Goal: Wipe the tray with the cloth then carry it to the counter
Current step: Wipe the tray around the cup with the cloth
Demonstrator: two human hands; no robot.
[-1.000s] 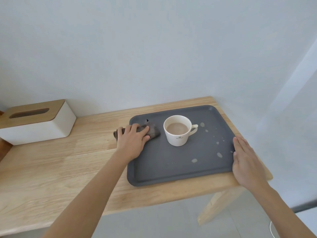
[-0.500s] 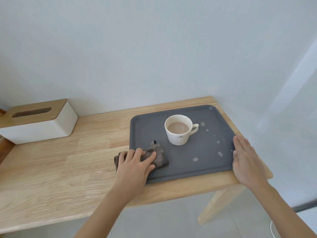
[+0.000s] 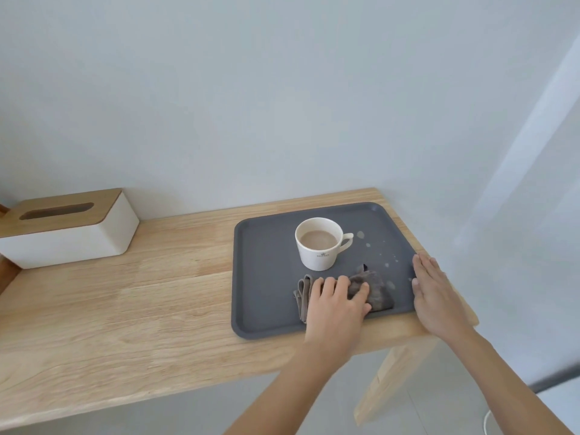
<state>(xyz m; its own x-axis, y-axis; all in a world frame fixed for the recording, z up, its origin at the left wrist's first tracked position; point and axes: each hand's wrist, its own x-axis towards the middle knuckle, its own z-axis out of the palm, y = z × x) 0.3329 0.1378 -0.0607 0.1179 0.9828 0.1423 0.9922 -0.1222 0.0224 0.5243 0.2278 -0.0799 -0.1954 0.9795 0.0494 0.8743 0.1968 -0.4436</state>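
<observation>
Cloth (image 3: 378,293) gripped in left hand (image 3: 337,304), on tray (image 3: 266,277)

The left hand (image 3: 337,304) lies palm down over the near part of the tray (image 3: 266,277), with its fingers curled onto the bunched cloth (image 3: 379,293) and its bare forearm reaching in from below. The right hand (image 3: 434,296) lies flat against the tray's right rim, fingers straight and together.

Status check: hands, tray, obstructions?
Left hand grips grey cloth on dark grey tray; right hand flat at its edge. Pale spots unwiped. White cup of milky coffee on tray.
</observation>
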